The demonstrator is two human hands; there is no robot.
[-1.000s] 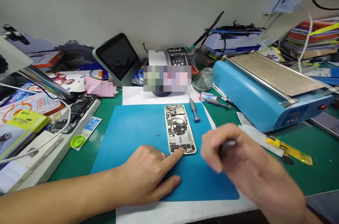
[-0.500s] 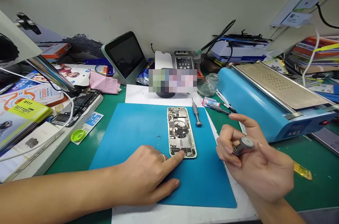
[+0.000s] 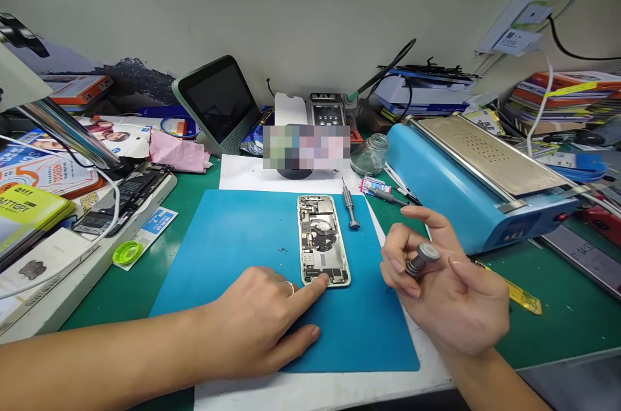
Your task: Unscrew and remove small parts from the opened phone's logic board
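Note:
An opened smartphone (image 3: 314, 265), its inner parts bare, lies face up on the blue mat (image 3: 228, 230). My left hand (image 3: 264, 317) reaches in from the left. Its index finger is stretched out and its tip touches the phone's lower end, while the thumb is held apart near the mat. To the right of the phone, my right hand (image 3: 451, 294) is raised palm up, fingers curled around a grey screwdriver (image 3: 424, 257) whose round cap faces me. The tip of that screwdriver is hidden. A second grey screwdriver (image 3: 350, 207) rests on the mat beside the phone.
A blue heating machine (image 3: 436, 191) with a metal plate stands at the right. Behind the mat are a glass jar (image 3: 371, 155) and a tilted screen device (image 3: 220, 100). Boxes and a long white box (image 3: 63, 294) line the left side, near a green cap (image 3: 127, 253).
The whole view has shifted, so things sit slightly further left in the picture. Both hands keep nearly the same pose, the left fingertip still on the phone.

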